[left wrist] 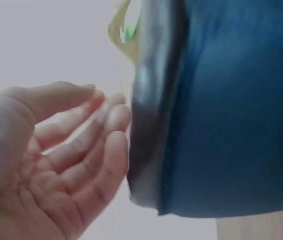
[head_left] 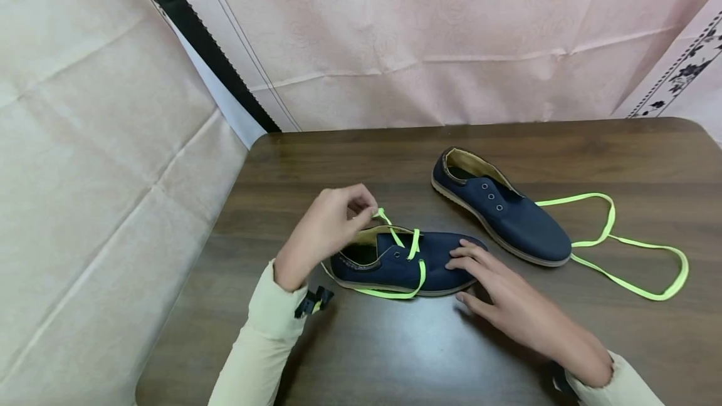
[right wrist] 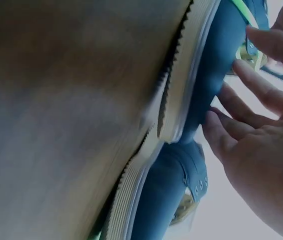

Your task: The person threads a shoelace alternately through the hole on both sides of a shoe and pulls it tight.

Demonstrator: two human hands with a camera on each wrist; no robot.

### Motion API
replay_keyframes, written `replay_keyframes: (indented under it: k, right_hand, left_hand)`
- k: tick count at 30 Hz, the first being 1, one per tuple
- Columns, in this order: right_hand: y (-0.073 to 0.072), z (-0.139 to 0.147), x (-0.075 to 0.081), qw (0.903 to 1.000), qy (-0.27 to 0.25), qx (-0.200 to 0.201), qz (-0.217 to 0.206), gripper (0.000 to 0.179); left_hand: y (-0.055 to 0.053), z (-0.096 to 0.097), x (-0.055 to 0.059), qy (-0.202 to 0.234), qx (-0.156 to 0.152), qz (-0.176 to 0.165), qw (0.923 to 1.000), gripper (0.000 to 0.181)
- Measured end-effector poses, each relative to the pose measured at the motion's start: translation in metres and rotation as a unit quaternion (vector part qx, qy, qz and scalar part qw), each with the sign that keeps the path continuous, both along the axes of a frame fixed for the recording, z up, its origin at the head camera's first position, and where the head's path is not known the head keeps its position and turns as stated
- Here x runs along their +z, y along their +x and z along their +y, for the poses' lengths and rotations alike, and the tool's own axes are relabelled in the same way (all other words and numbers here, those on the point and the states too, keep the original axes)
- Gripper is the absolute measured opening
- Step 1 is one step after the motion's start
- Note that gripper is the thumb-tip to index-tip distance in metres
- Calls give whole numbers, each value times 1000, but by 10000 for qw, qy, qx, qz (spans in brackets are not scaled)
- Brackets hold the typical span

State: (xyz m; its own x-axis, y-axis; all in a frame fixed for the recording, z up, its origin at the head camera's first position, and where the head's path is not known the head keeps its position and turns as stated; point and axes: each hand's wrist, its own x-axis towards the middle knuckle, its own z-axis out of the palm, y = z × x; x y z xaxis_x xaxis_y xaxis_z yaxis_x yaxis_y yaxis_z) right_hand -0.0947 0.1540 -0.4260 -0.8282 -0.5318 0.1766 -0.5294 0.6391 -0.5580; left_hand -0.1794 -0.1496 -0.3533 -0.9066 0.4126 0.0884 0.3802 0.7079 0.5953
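A navy shoe lies sideways on the table, toe to the right, with a neon-yellow shoelace partly threaded through its eyelets. One part of that lace loops down along the near side of the sole. Above the shoe's opening, my left hand pinches the lace's upper end between thumb and fingers. My right hand rests its spread fingertips on the toe. In the right wrist view, those fingers lie along the shoe's upper. The left wrist view shows the left fingers beside the shoe's heel.
Behind and to the right sits a second navy shoe, its visible eyelets unlaced. A loose neon-yellow lace trails in loops past its toe. Brown wood makes up the tabletop; pale patterned cloth hangs beyond its back edge.
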Motion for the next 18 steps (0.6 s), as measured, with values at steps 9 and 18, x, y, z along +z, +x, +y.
replay_keyframes:
  k: [9,18]
  right_hand:
    - [9,14,-8,9992,-392,-60,-53,30]
    - [7,17,-9,9935,-930,-310,-583,21]
  left_hand:
    - [55,19,-25,-1269,-1428,2624,9459,12]
    - [83,31,-61,-3011,-2057,3479,8637,22]
